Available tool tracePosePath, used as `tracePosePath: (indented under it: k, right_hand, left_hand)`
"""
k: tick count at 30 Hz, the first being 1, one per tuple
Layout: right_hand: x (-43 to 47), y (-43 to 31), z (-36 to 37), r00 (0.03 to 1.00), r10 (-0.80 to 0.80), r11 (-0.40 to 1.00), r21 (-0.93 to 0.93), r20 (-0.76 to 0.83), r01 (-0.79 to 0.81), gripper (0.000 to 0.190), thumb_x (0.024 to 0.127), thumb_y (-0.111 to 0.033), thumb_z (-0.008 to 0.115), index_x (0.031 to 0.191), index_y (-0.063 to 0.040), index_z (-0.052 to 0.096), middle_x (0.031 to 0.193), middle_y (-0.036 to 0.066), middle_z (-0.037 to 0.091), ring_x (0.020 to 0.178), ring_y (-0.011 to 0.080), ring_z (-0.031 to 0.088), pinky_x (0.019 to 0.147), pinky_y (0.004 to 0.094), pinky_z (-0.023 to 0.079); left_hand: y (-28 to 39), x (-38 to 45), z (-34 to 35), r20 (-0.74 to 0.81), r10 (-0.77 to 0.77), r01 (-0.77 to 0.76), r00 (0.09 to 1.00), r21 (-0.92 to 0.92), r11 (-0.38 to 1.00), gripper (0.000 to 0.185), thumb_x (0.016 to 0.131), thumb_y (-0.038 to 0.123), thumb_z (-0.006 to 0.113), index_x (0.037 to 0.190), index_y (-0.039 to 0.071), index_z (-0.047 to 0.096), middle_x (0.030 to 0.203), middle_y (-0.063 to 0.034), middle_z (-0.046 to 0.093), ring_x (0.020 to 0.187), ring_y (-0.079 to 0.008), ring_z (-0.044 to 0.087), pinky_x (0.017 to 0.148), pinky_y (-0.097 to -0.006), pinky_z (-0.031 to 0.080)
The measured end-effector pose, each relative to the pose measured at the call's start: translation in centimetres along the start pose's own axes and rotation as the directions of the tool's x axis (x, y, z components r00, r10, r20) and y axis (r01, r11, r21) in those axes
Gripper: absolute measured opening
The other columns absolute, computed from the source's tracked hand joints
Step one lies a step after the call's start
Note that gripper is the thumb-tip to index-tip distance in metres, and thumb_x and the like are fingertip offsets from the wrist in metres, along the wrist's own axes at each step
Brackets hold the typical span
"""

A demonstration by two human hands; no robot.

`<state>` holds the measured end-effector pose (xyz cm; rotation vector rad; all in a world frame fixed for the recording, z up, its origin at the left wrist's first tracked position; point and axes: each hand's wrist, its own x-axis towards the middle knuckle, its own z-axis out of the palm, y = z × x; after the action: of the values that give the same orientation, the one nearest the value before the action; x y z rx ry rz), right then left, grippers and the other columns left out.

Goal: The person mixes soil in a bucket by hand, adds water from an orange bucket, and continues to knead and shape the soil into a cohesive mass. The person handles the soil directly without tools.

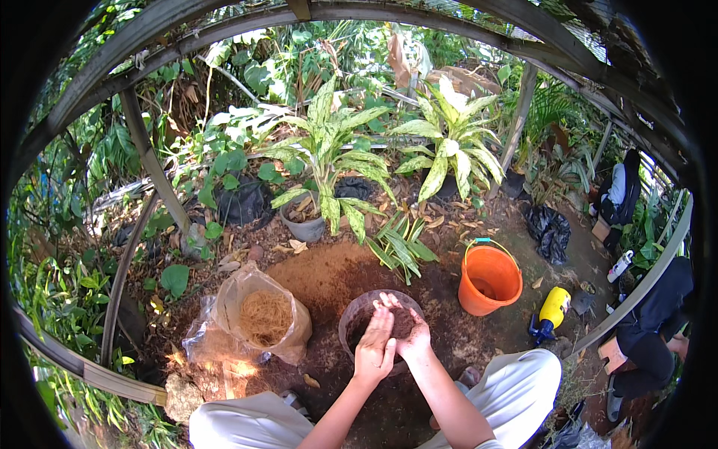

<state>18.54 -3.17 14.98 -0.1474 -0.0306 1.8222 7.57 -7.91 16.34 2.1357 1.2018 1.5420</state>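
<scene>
Over a round plastic pot [350, 314] holding dark soil, my two hands meet. My left hand [377, 341] lies flat with its fingers stretched out, against the palm side of my right hand [414, 337]. The right fingers are spread and smeared with soil. No object shows between the hands, though their contact area is hidden. To the left of the pot stands an open clear plastic bag [297, 331] filled with brown coconut-like fibre [266, 319]. An orange bucket [488, 280] with a raised handle is to the right. Cut leafy stems [403, 247] lie on the soil beyond the pot.
Two variegated potted plants [325, 151] [449, 143] stand farther back. A yellow spray bottle [552, 311] lies right of the bucket, below a black plastic bag [547, 233]. At far right sits another person [645, 331]. Curved-looking frame bars [134, 151] surround the spot; a rock [182, 395] is at lower left.
</scene>
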Motion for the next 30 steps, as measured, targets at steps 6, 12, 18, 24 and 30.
tracePosePath:
  k: [6,12,18,24,30]
  right_hand:
    - [-0.4,0.6,-0.3,0.996,0.090,0.990,-0.112,0.025,-0.087,0.051,0.095,-0.027,0.030,0.131,0.005,0.047,0.138,0.018,0.047,0.130,0.0345,0.041,0.112,0.0445,0.027]
    - [-0.5,1.0,-0.2,0.992,0.112,0.980,-0.157,-0.065,-0.121,0.050,0.097,-0.026,0.030,0.134,0.005,0.043,0.141,0.021,0.042,0.129,0.0373,0.042,0.111,0.0467,0.029]
    - [0.2,0.4,-1.1,0.991,0.130,0.985,-0.108,-0.028,-0.133,0.052,0.096,-0.026,0.030,0.134,0.007,0.042,0.143,0.023,0.040,0.131,0.0385,0.039,0.112,0.0476,0.027]
    - [0.6,-1.0,-1.3,0.934,0.182,0.977,0.046,0.308,-0.206,0.053,0.095,-0.026,0.029,0.137,0.005,0.039,0.144,0.021,0.040,0.131,0.0380,0.039,0.112,0.0455,0.027]
    - [0.3,-1.0,-1.1,0.982,0.112,0.991,-0.095,0.154,-0.098,0.053,0.096,-0.025,0.025,0.138,0.006,0.037,0.145,0.020,0.038,0.128,0.0387,0.042,0.110,0.0461,0.031]
  left_hand:
    - [-0.8,0.8,-0.7,0.128,-0.014,0.020,0.992,-0.045,0.999,0.048,0.093,0.023,0.045,0.131,-0.006,0.048,0.136,-0.0218,0.048,0.131,-0.0342,0.042,0.113,-0.0437,0.026]
    - [-0.4,1.0,-1.2,0.213,0.056,-0.061,0.975,0.021,0.998,0.045,0.092,0.024,0.045,0.128,-0.002,0.052,0.135,-0.0198,0.050,0.129,-0.0343,0.044,0.111,-0.0432,0.030]
    - [0.1,0.8,-0.8,0.211,0.095,-0.105,0.973,0.036,0.994,0.041,0.086,0.020,0.056,0.121,-0.002,0.059,0.126,-0.0181,0.058,0.119,-0.0311,0.055,0.107,-0.0411,0.037]
    - [0.5,0.4,-0.1,0.163,0.132,-0.141,0.978,0.043,0.989,0.037,0.086,0.018,0.057,0.116,-0.002,0.062,0.122,-0.0171,0.061,0.118,-0.0303,0.056,0.106,-0.0416,0.039]
    - [0.7,0.0,0.4,0.123,0.051,-0.065,0.991,0.109,0.992,0.045,0.084,0.015,0.055,0.122,-0.009,0.055,0.130,-0.0253,0.052,0.127,-0.0366,0.047,0.108,-0.0463,0.034]
